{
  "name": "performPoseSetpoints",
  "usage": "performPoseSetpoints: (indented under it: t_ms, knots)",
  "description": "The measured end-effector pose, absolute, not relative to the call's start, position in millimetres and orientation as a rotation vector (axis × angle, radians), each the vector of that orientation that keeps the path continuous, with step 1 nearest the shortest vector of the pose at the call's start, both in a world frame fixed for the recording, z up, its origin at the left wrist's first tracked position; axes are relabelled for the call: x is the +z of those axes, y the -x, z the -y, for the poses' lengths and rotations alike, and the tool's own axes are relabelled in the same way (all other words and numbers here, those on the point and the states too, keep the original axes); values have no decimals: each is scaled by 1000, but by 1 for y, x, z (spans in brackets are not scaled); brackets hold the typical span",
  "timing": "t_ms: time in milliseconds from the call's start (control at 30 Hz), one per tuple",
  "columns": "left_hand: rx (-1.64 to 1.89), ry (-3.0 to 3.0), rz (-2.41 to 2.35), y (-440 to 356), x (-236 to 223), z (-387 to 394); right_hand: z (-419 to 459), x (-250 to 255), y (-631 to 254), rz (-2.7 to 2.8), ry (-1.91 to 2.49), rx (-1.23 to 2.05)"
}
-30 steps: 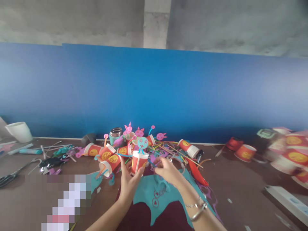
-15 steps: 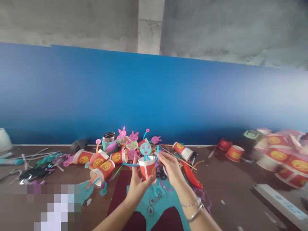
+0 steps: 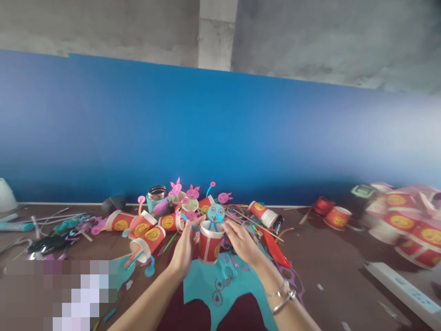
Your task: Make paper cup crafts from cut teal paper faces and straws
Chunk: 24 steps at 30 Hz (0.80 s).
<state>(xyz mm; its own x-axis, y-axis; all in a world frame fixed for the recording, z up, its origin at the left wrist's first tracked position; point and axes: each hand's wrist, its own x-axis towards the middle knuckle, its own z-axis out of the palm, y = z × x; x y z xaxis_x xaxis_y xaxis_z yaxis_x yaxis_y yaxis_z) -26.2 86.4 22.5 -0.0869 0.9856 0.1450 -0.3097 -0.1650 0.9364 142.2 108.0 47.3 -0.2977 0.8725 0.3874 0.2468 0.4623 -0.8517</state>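
A red paper cup (image 3: 209,246) with a yellow emblem stands upright between my hands, over a teal paper sheet (image 3: 237,287). A teal round paper face (image 3: 216,213) on a thin stem sticks up from it. My left hand (image 3: 183,248) curls round the cup's left side, fingers at the rim by a blue strip. My right hand (image 3: 240,241) pinches at the cup's right rim; a bracelet is on that wrist.
Behind lie several tipped red cups (image 3: 148,234) with pink paper animal heads (image 3: 192,193), a jar (image 3: 156,196), sticks and scraps. More red cups (image 3: 399,223) pile at the right, a white power strip (image 3: 403,289) lies front right, tools at the left. A blue wall backs the brown table (image 3: 330,271).
Both hands have carried the cup a little away from me and turned it. The blue strip that stuck out sideways is now mostly folded in at the rim.
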Motion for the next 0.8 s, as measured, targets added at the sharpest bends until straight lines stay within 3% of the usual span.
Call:
performPoseSetpoints:
  t_ms: [333, 800]
  knots:
    - [1287, -1185, -804, 39, 45, -87, -102, 51, -141, 2055, 929, 886]
    - [1374, -1002, -887, 32, 40, -85, -106, 49, -142, 2018, 971, 928]
